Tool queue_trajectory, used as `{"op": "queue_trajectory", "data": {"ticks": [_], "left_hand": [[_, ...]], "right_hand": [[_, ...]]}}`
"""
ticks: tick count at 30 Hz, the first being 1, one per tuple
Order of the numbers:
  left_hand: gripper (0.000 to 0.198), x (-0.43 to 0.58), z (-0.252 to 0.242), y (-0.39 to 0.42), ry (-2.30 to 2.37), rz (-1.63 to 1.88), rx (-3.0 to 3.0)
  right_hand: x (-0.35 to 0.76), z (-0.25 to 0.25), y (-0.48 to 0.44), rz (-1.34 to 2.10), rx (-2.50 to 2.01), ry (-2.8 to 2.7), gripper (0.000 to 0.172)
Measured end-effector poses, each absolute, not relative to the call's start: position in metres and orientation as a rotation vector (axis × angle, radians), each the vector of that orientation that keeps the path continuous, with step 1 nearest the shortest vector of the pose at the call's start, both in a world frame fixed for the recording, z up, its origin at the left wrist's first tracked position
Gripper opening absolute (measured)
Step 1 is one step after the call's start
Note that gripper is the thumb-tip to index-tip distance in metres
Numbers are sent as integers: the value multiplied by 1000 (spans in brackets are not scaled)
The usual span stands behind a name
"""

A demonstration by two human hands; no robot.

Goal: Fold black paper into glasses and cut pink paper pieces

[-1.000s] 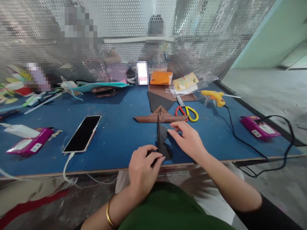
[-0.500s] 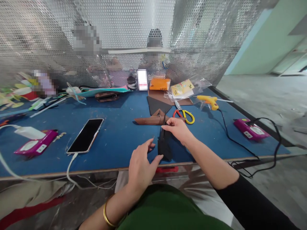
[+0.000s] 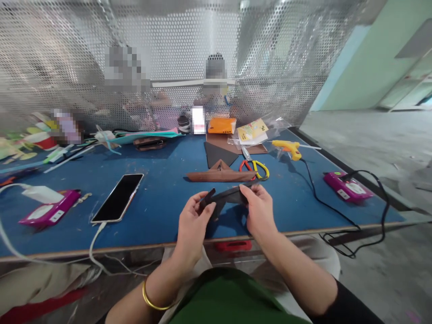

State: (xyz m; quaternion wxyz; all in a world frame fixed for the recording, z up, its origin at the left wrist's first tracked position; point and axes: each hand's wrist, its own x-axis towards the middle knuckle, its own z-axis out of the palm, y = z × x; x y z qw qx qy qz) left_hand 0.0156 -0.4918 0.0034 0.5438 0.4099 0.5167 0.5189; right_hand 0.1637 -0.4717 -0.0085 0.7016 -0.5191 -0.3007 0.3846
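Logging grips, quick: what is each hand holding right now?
Left hand: closed on the left end of the black folded piece.
Right hand: closed on its right end.

We get even, fairly bright daylight, strongest from the open floor on the right. The perforated metal screen [image 3: 236, 45] behind the table's far edge washes out pale. Shadows are soft: a dim patch lies on the blue table [image 3: 162, 198] under our left hand [image 3: 194, 222] and right hand [image 3: 258, 211], near the front edge. The dark folded sheet [image 3: 226, 195] they pinch shows little detail. The wide lens bows the front edge, and the clutter [image 3: 30, 144] at the far left corner smears.
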Motion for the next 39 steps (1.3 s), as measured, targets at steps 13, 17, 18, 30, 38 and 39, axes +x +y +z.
{"op": "queue_trajectory", "data": {"ticks": [13, 17, 18, 30, 38, 39], "left_hand": [[53, -17, 31, -430, 1164, 820, 1144], [45, -11, 31, -413, 1164, 715, 1243], [43, -8, 29, -409, 1174, 705, 1270], [32, -24, -1, -487, 1034, 986, 2212], [25, -23, -18, -512, 1000, 1054, 2493], [24, -24, -18, -511, 1006, 1061, 2497]], "right_hand": [[225, 5, -519, 264, -858, -1920, 38], [222, 10, -516, -204, -750, -2077, 32], [219, 9, -516, -322, -714, -2135, 30], [181, -33, -535, -468, -887, -2230, 34], [187, -37, -532, -227, -964, -2215, 27], [187, -37, -531, -182, -973, -2202, 24]]}}
